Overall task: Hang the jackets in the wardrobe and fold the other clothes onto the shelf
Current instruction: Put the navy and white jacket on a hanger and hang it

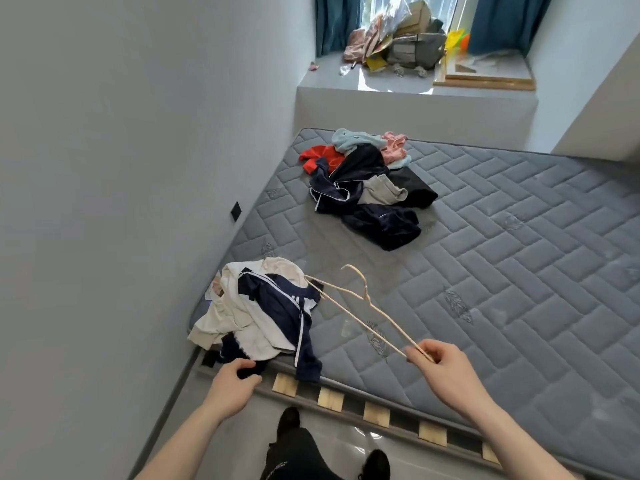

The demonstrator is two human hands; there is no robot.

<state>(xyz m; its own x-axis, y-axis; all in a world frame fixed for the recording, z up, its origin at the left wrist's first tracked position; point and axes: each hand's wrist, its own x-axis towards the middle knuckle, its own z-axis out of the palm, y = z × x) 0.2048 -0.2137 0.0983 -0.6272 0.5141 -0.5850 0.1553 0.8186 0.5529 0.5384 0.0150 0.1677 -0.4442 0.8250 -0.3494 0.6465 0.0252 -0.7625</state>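
Mattress [485,237] holds two clothes piles [363,188]; right hand [446,368] pinches hanger [349,306].

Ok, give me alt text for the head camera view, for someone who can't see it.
A person at the foot of a grey quilted mattress pinches a pale wire hanger in the right hand while the left hand grips a navy and white jacket in the near pile. A second clothes pile lies farther up the mattress.
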